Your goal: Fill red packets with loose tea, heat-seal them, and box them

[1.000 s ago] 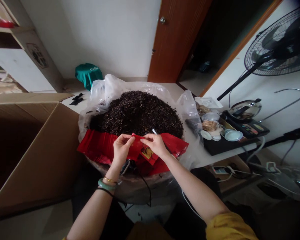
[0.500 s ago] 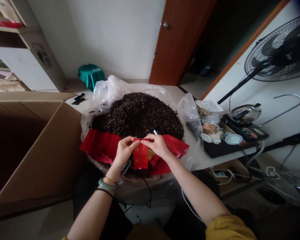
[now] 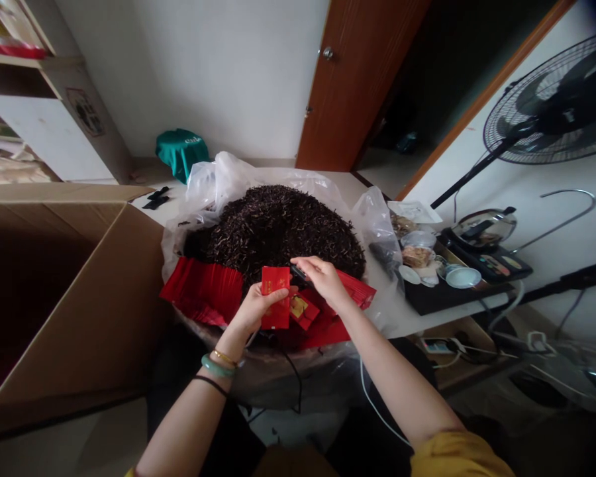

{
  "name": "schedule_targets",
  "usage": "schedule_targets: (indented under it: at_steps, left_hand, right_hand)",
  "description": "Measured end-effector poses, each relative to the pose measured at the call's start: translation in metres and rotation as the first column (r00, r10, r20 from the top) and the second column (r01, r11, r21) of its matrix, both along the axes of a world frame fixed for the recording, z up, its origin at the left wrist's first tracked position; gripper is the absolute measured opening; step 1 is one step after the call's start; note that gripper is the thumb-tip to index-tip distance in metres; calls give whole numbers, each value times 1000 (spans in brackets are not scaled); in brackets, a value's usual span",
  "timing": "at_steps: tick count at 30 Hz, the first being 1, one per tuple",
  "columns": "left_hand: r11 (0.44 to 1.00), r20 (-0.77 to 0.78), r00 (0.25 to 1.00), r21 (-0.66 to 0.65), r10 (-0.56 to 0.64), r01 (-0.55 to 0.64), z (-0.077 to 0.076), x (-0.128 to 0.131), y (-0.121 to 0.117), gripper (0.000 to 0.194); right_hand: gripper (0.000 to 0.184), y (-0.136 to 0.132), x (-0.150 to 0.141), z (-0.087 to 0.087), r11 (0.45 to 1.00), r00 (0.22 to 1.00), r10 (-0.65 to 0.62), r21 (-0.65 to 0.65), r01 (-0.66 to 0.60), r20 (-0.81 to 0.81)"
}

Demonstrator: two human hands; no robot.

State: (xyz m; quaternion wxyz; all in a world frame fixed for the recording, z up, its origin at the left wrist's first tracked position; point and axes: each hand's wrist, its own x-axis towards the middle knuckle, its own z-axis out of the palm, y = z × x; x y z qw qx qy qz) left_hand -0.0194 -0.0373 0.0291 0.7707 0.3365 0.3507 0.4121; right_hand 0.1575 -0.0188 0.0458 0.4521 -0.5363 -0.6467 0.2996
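Observation:
My left hand (image 3: 259, 303) is closed on a small red packet (image 3: 275, 317), its thumb lying across the front. The packet stands upright over the near edge of a heap of dark loose tea leaves (image 3: 283, 212). Just to its right, my right hand (image 3: 322, 278) is curled around a slim dark object (image 3: 298, 271), mostly hidden by the fingers; its kind does not show. Below that hand lies a red packet with a gold design (image 3: 302, 309). A row of red packets (image 3: 201, 291) lies left of my hands, and more red packets (image 3: 360, 290) lie to the right.
A clear plastic bag (image 3: 203, 185) surrounds the tea leaves. On the left stands an open cardboard box (image 3: 89, 311). Cups and small bags surround a dark tray (image 3: 427, 299) at the right, near a kettle (image 3: 484, 228). A standing fan (image 3: 551, 112) is beyond.
My right hand has let go of the packet's top edge and now grips the slim dark object. My left hand keeps the packet, thumb now across its front.

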Motion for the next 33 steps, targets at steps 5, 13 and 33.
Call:
schedule_targets:
  at_steps: [5,13,33]
  left_hand:
    - [1000,69,998,-30,2,0,6,-2,1,58]
    - [1000,51,999,-12,-16,16,2,-1,1,58]
    - [1000,-7,1000,5,-21,21,5,0,0,55]
  right_hand:
    - [30,3,38,-20,994,934,-21,-91,57,358]
    - [54,-9,37,-36,981,687,-102,-41,190,720]
    - [36,16,8,-3,898,489,-35,-187,399,872]
